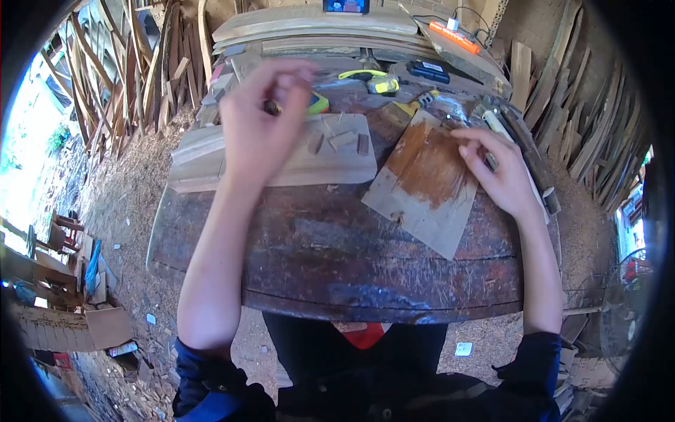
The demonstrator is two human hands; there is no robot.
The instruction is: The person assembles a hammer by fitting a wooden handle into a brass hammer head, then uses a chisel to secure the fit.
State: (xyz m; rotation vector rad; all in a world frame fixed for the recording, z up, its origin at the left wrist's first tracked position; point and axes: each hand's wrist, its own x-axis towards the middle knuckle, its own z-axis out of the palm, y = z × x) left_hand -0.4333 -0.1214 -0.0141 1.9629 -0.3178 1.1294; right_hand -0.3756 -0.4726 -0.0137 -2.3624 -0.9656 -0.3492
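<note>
My left hand [264, 119] is raised over the pale wooden planks [337, 170], its curled fingers smeared by motion; whether they hold anything, I cannot tell. Small wood pieces [343, 138] lie on the planks just right of it. Partly behind the hand is a yellow-green tape measure [318, 104]. My right hand [500, 172] rests at the right edge of a flat board [429, 172], its fingers loosely bent and thumb apart, fingertips at the surface. That board is brown-stained over its upper part and bare pale wood below.
Beyond the boards lie a brush [424, 98], a yellow-and-black tool [380, 82] and a dark case [427, 71] on the worn table [337, 264]. An orange power strip [454, 37] sits at the back right. Wood strips [133, 63] lean along both sides.
</note>
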